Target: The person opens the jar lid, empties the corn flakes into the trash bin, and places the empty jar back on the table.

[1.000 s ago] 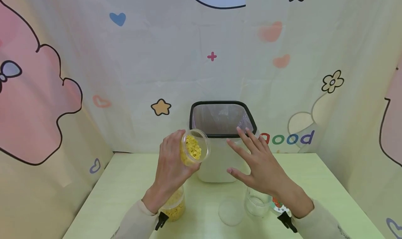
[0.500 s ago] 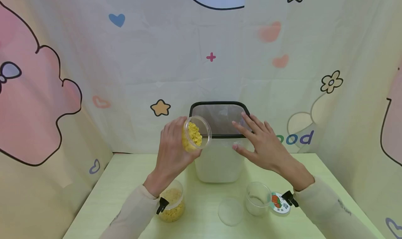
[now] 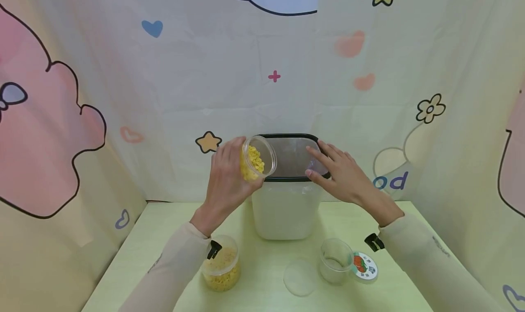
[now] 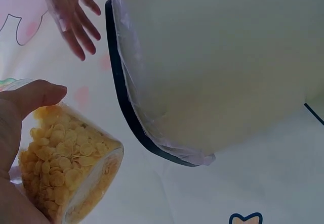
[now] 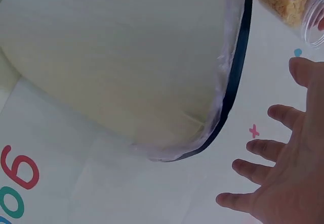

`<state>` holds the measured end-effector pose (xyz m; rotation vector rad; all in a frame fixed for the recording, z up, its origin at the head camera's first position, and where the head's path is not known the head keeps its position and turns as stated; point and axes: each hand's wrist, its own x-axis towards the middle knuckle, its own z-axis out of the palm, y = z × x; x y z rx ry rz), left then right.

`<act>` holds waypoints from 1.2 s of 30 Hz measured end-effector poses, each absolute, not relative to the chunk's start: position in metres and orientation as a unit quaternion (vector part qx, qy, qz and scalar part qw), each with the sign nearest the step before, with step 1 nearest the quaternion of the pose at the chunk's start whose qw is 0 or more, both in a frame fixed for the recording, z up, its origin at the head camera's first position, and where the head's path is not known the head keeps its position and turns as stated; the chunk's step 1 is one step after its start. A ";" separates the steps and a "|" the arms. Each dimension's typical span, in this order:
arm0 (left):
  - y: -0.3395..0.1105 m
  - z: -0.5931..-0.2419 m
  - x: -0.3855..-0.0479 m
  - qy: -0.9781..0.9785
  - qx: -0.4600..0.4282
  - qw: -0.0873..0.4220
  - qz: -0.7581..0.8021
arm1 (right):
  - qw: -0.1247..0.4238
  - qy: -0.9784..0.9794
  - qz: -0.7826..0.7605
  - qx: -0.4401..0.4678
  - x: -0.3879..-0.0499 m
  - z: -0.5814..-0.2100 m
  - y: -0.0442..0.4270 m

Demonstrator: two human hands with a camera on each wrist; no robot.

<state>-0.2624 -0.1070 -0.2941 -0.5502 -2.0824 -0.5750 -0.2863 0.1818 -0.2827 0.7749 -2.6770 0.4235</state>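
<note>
My left hand (image 3: 227,180) grips a clear plastic jar (image 4: 71,158) of yellow corn flakes. The jar is lidless and tilted, its mouth turned right and toward me. It is raised at the left end of the black rim of a white trash bin (image 3: 287,212). A thin, purplish bag lines the bin. Inside the jar the flakes lie against the lower side; none are seen falling. Across the bin, my right hand (image 3: 344,175) hangs by the right end of the rim with its fingers spread, holding nothing. The right wrist view shows these fingers apart from the rim.
In front of the bin, another clear jar (image 3: 221,273) with yellowish contents stands at the left. A clear round lid (image 3: 299,278), an empty clear jar (image 3: 335,267) and a lid with a printed picture (image 3: 364,266) are at the right. A patterned curtain (image 3: 180,75) hangs behind.
Both hands have risen and moved away from me to the bin's rim. The left hand carries the tilted jar of corn flakes. The items on the table stay put.
</note>
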 end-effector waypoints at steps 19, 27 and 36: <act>-0.103 -0.279 -0.293 -0.862 -0.205 0.409 -0.219 | 0.123 -0.951 0.193 0.208 -0.338 -0.284 0.192; -0.100 -0.277 -0.302 -0.870 -0.201 0.398 -0.210 | 0.106 -0.952 0.226 0.177 -0.349 -0.288 0.195; -0.097 -0.275 -0.314 -0.879 -0.198 0.385 -0.199 | 0.101 -0.955 0.235 0.151 -0.358 -0.289 0.197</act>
